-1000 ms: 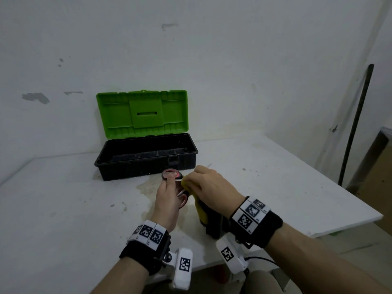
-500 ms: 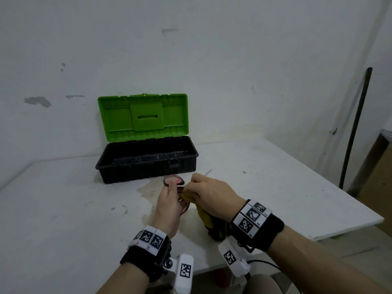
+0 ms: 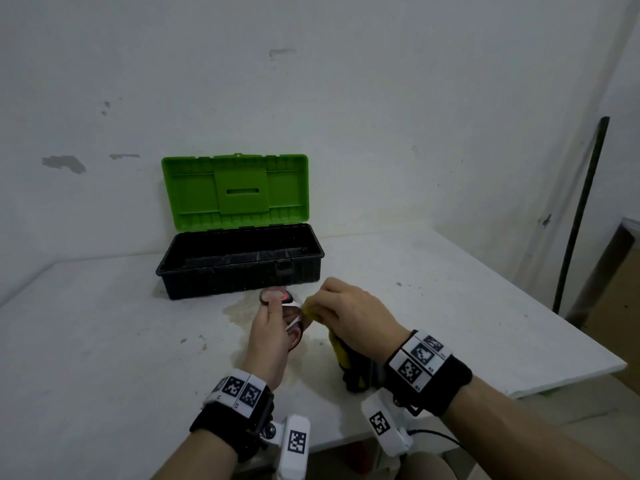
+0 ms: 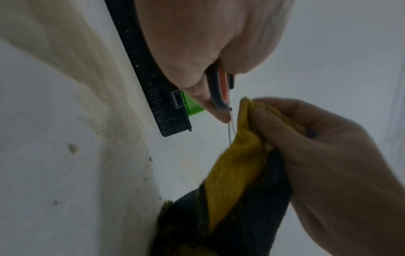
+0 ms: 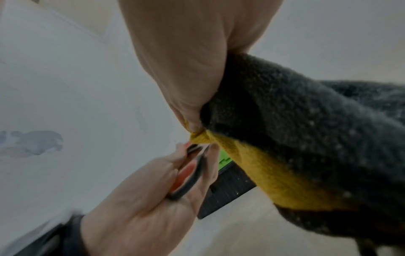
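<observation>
White tabletop, and just above it the scissors, red-and-black loops up in the left hand, whose fingers are curled round the handles. The blades run out rightward, straight at the right hand, and that's the line that matters. Over there the right fingertips pinch a fold of yellow-and-dark cloth right up against the thin steel, the rest of it trailing down to the table. It looks like a wipe along the blades, so the pull should follow their length, away from the pivot. Watch it, the edges sit close to those pinching fingers. Beyond both hands stands the open toolbox, green lid tipped back against the wall.
</observation>
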`<state>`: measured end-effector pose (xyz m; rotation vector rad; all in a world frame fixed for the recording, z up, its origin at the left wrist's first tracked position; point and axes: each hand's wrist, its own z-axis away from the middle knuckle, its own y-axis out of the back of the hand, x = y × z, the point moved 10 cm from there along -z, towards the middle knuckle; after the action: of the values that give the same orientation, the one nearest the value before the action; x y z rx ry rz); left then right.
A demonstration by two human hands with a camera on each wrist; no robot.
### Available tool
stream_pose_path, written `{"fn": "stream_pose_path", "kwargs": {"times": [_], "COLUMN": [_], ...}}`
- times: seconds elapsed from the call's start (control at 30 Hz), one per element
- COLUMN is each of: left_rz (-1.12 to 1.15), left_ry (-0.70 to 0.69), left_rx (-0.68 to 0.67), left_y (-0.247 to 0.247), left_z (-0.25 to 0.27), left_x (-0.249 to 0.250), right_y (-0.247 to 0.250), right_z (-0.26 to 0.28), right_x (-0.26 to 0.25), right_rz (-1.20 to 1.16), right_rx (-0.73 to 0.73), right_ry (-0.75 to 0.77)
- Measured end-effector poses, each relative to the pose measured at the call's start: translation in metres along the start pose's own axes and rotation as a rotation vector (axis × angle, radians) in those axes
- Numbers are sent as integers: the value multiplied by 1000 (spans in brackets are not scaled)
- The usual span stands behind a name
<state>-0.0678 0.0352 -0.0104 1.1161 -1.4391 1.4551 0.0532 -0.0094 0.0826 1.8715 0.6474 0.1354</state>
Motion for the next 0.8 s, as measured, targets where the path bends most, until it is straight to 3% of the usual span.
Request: {"fn": "stream_pose_path", "kwargs": {"times": [0.1,0.27,0.33,0.47,0.63,0.8], "left_rz": [-32,-23,-42,-50,50,13], "left_ry": [-22,-12,-12,-37,-27,-3], "left_rx": [-30,19,12,-7,29,36], "left_y": [-7,-1,-3,-7,-1,-2], "left_z": [3,2,2,0,1,-4], "left_x": [3,6,5,7,7,2], "right_y": [-13,1,5,-13,4,-9], "right_z": [0,-4,-5,1,2,4], "right_x": [-10,20,13,-3,30,2], "right_rz": [-29,-69,-73,-32,-75,-108], "right_rx": [-19,66,97,17,127,107], "right_ry": [6,-162,-120,-47,-188,-38]}}
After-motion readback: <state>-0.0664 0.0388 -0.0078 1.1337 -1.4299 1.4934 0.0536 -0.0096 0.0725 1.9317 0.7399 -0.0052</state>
